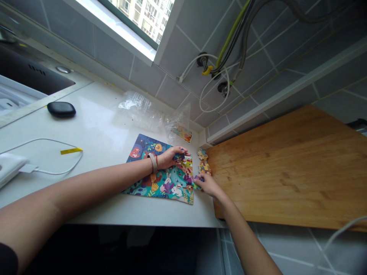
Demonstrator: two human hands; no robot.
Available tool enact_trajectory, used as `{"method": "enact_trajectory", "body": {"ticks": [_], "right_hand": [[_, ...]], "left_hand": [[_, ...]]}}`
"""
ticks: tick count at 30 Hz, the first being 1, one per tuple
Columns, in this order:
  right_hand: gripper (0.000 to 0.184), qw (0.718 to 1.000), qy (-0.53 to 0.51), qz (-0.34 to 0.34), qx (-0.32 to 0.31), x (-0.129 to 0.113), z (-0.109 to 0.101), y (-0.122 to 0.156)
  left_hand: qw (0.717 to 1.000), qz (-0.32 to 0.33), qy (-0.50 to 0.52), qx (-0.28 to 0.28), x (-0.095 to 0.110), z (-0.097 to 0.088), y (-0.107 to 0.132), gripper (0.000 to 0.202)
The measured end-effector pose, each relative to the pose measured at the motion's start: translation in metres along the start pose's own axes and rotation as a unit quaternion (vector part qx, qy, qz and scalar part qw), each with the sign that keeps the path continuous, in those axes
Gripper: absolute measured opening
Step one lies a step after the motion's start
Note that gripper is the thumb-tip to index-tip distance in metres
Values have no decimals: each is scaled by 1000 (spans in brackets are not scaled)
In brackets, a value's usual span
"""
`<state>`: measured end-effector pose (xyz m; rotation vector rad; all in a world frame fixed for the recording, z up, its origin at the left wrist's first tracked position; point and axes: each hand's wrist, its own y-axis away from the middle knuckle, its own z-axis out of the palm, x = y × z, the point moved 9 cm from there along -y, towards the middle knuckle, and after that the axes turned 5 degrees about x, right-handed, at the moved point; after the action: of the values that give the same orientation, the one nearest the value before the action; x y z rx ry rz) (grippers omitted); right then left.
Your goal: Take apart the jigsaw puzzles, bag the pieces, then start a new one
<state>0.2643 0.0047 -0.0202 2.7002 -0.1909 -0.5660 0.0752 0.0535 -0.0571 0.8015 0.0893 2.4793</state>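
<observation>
A colourful jigsaw puzzle (163, 187) with animals and plants lies flat on the white counter, most of its pieces joined. My left hand (170, 157) is over its upper right part, fingers curled around a dark blue puzzle piece (179, 156). A wristband is on that wrist. By the puzzle's right edge, my right hand (210, 185) pinches a purple and green puzzle piece (197, 181) between thumb and fingers. Just above the right hand, a few loose yellowish puzzle pieces (204, 166) lie against the wooden board. My fingers partly cover both held pieces.
A large wooden board (286, 172) takes up the right side. Clear plastic bags (143, 110) and a printed card (183, 133) lie behind the puzzle. On the left are a black case (61, 109), a white cable (54, 173) and a sink (34, 68). Cables hang from the tiled wall.
</observation>
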Motion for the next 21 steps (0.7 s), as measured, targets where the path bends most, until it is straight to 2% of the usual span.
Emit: {"method": "enact_trajectory", "body": {"ticks": [5,8,12,21], "right_hand": [[23,995,-98,33,-7,7,14,6],[33,994,-105,42,8,12,20,3],[41,994,-92,28,42,16,18,-6],[41,992,-111,-9,63,15,7,-6]], "left_hand": [[1000,-4,-5,-2,-1,0,0,20],[1000,-8,-8,-2,-2,1,0,18],[1000,-10,-11,-4,-2,2,0,18],[1000,-3,-23,-3,-5,0,-4,20]]}}
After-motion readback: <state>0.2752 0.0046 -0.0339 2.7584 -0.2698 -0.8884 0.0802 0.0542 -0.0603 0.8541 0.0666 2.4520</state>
